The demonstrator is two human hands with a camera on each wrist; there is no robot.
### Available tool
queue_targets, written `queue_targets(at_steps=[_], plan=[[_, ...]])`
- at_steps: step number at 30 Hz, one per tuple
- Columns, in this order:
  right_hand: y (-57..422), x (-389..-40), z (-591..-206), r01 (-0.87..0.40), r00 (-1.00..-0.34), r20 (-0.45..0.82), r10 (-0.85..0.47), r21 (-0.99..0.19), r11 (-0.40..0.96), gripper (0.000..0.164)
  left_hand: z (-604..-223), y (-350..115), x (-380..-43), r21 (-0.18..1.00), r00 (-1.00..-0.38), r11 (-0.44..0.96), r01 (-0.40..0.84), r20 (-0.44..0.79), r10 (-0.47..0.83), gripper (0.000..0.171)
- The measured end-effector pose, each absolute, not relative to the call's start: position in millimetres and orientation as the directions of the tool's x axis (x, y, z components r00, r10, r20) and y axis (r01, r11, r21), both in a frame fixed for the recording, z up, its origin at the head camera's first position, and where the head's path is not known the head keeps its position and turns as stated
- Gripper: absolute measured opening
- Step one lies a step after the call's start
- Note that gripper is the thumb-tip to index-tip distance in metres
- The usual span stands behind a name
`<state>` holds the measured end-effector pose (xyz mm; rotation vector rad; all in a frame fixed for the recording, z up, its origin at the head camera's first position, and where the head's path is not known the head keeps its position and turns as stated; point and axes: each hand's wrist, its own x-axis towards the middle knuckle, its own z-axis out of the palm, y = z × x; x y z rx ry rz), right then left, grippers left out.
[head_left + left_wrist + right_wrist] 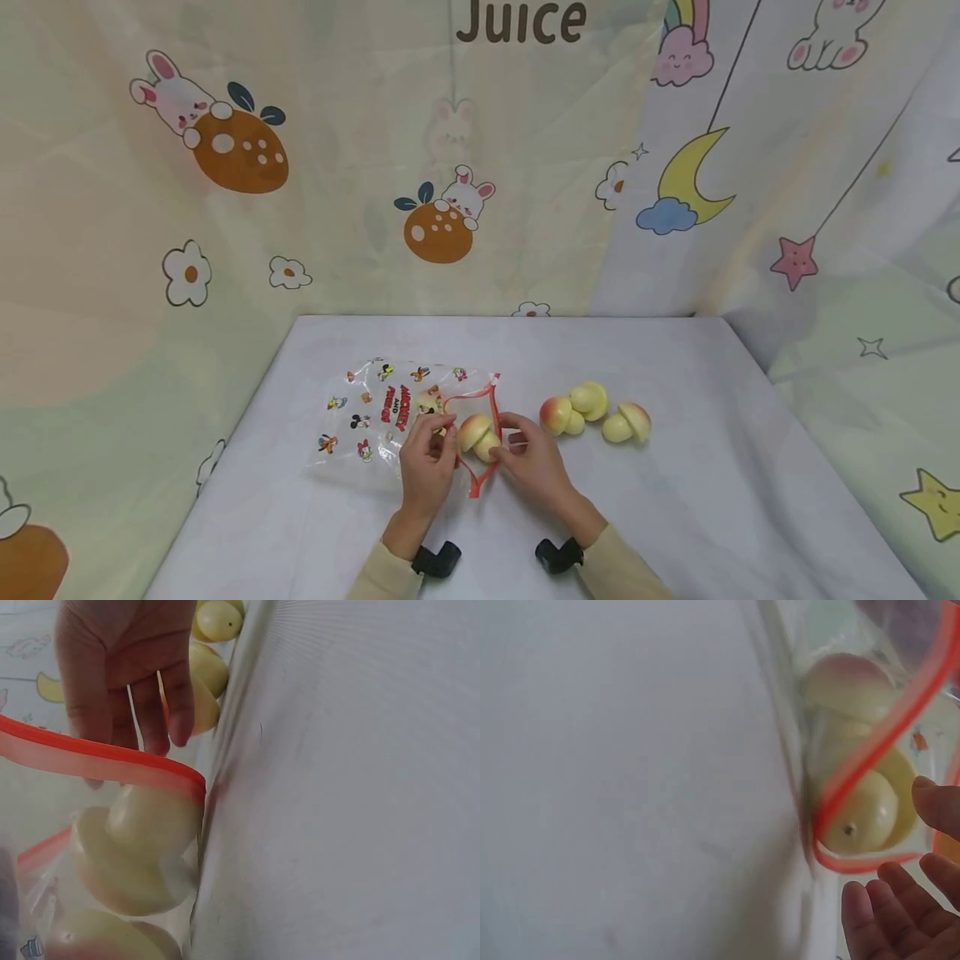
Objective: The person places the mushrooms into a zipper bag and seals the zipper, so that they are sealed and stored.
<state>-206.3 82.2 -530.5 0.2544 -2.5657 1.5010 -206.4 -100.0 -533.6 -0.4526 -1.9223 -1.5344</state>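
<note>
A clear zip bag [375,396] with cartoon prints and a red zip strip lies flat, its mouth toward the right. My left hand [429,462] pinches the bag's edge at the mouth. Just inside the opening is a yellow and red mushroom-shaped toy [474,432], seen through the plastic in the left wrist view too. Another mushroom-shaped toy [847,686] lies deeper in the bag. My right hand [536,467] is at the mouth, beside the nearer toy. Its fingers [892,915] stretch out fairly straight by the red strip, holding nothing that shows.
Three more mushroom-shaped toys lie right of the bag: one [555,414] close to a second [591,400], and a third [630,423] farther right. A white cloth [675,517] covers the table. A printed curtain [337,208] hangs behind it.
</note>
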Motion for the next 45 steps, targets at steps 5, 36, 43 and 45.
queue_targets(at_steps=[5,36,43,45], plan=[[103,-199,-518,-0.196,-0.976,0.216,0.002,-0.889,0.414,0.046,-534,-100,-205,0.744,-0.745,0.277,0.608,0.655,-0.125,0.023],[239,-182,-523,-0.036,-0.815,0.376,0.440,-0.791,0.611,0.048,-534,-105,-206,0.695,-0.701,0.343,0.632,0.701,-0.129,0.023],[243,-190,-524,0.057,-0.913,0.195,0.358,-0.808,0.586,0.070,-534,-105,-207,0.709,-0.719,0.346,0.614,0.684,-0.126,0.021],[244,-192,-524,0.070,-0.927,0.167,0.336,-0.803,0.591,0.073,-534,-105,-207,0.709,-0.719,0.351,0.612,0.684,-0.127,0.019]])
